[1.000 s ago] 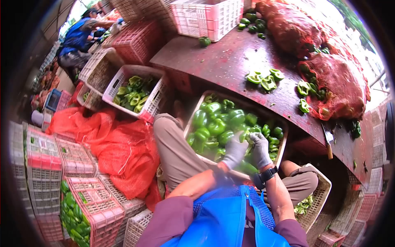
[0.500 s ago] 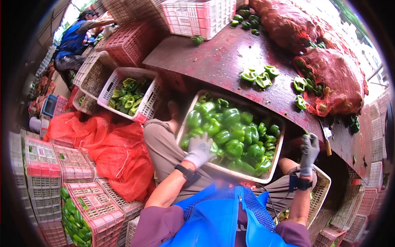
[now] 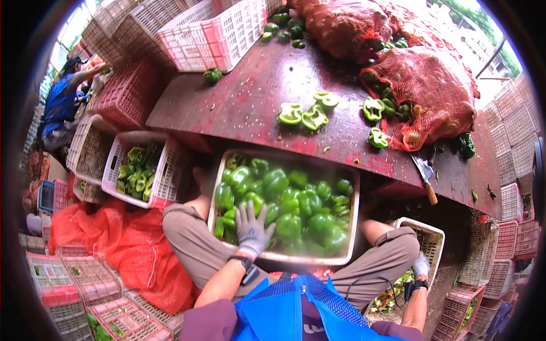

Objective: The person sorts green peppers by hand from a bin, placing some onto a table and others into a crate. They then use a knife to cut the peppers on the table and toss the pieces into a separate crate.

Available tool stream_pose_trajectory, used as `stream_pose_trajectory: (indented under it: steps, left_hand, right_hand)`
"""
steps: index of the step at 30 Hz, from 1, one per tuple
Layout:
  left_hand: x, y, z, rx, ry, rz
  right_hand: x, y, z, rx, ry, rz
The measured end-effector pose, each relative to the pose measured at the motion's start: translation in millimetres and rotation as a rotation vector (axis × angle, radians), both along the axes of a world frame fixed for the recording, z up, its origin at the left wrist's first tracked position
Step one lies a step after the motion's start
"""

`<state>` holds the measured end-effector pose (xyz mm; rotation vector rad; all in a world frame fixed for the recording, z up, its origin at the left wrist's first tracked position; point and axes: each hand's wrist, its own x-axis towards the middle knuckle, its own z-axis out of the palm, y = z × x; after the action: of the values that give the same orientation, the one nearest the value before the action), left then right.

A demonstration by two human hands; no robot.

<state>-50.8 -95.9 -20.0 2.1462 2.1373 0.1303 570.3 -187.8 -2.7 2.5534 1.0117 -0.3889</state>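
Observation:
Whole green bell peppers (image 3: 298,199) fill the white crate (image 3: 354,213) across my lap. My left hand (image 3: 253,228), in a grey glove, rests on the peppers at the crate's near left side with its fingers spread. Down to the right, my right hand (image 3: 421,265), also gloved, hangs at the side of a lower pale crate (image 3: 437,236) holding plant scraps (image 3: 392,292). Its fingers are mostly out of sight, and whether it holds anything is not visible. A knife (image 3: 426,179) with a wooden handle lies over the table edge.
Cut pepper pieces (image 3: 314,117) and red mesh sacks (image 3: 426,94) of peppers lie on the worn table (image 3: 244,111). Another crate of peppers (image 3: 165,182) stands left, near red netting (image 3: 142,256). Stacked crates line both sides. A person in blue (image 3: 60,105) works at far left.
My right hand has dropped from beside the knife to the lower right crate. My left hand stays on the peppers, fingers more spread. The view has shifted right.

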Motion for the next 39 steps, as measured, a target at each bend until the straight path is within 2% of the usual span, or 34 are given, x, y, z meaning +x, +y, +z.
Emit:
stream_pose_trajectory:
  steps: [1, 2, 4, 5, 6, 8, 9, 10, 11, 12, 13, 14, 15, 17, 20, 23, 24, 25, 27, 29, 30, 31, 33, 34, 35, 37, 39]
  left_hand:
    - [0, -2, -2, -0.010, -0.004, -0.004]
    - [1, -2, -5, -0.016, 0.014, -0.009]
    - [6, -3, -9, -0.050, 0.022, 0.006]
    - [6, -4, -13, -0.052, 0.025, 0.010]
    - [7, -4, -17, -0.071, 0.027, 0.003]
    - [9, -4, -22, -0.098, 0.036, 0.000]
    - [9, -4, -21, -0.117, 0.041, 0.005]
    - [9, -4, -20, -0.135, 0.056, 0.009]
    - [10, -4, -17, -0.149, 0.072, 0.015]
    - [10, -4, -14, -0.152, 0.061, 0.015]
    - [10, -4, -13, -0.145, 0.057, 0.017]
    - [9, -2, -7, -0.152, 0.029, 0.020]
    - [8, 0, -2, -0.160, 0.000, 0.022]
    - [3, 3, 3, -0.143, -0.044, 0.017]
    - [1, 8, 30, -0.142, -0.080, 0.037]
    - [-5, 21, 46, 0.011, -0.341, 0.135]
    - [-12, 30, 32, 0.127, -0.494, 0.159]
    - [-20, 42, 17, 0.133, -0.728, 0.170]
    - [-26, 72, 66, -0.379, -1.736, 0.645]
    - [-36, 88, 80, -0.557, -2.225, 0.465]
    - [-35, 96, 84, -0.627, -2.360, 0.320]
    - [-30, 100, 83, -0.615, -2.489, 0.117]
    - [-14, 105, 76, -0.613, -2.618, 0.197]
    - [-10, 104, 76, -0.598, -2.561, 0.209]
    - [-6, 100, 77, -0.579, -2.524, 0.236]
    - [3, 98, 72, -0.442, -2.463, 0.361]
    - [3, 99, 64, -0.437, -2.525, 0.332]
  right_hand:
    - [12, -3, -12, -0.155, 0.048, 0.071]
    - [22, 0, -12, -0.078, -0.026, 0.115]
    - [-4, 43, 41, 0.275, -0.035, 0.247]
    - [-34, 76, 84, 0.401, -0.043, 0.424]
    - [-53, 111, 108, 0.548, 0.032, 0.542]
    - [-121, 186, 156, 0.656, 0.233, 0.638]
    - [-166, 216, 177, 0.693, 0.449, 0.563]
    - [-196, 248, 177, 0.711, 0.592, 0.662]
    - [-233, 278, 184, 0.628, 0.606, 0.848]
    - [-267, 306, 171, 0.630, 0.624, 0.954]
    - [-301, 331, 157, 0.742, 0.644, 1.173]
    - [-337, 352, 146, 0.785, 0.569, 1.266]
    - [-376, 377, 131, 0.702, 0.548, 1.259]
    - [-440, 398, 119, 0.539, 0.205, 1.275]
    - [-474, 426, 49, 0.583, -0.037, 1.331]
    - [-462, 412, 47, 0.845, 0.131, 1.300]
    - [-457, 404, 53, 0.906, 0.222, 1.324]
    - [-451, 392, 56, 1.039, 0.329, 1.406]
    - [-441, 351, 90, 0.950, 0.704, 1.513]
    - [-437, 301, 105, 1.031, 1.029, 1.497]
    - [-433, 281, 100, 0.937, 1.204, 1.393]
    - [-432, 262, 111, 0.862, 1.254, 1.398]
    - [-428, 241, 108, 0.817, 1.232, 1.442]
    - [-426, 239, 111, 0.850, 1.169, 1.480]
    - [-419, 240, 104, 0.863, 0.977, 1.549]
    - [-420, 219, 114, 0.941, 0.723, 1.436]
    - [-423, 200, 126, 0.859, 0.732, 1.476]
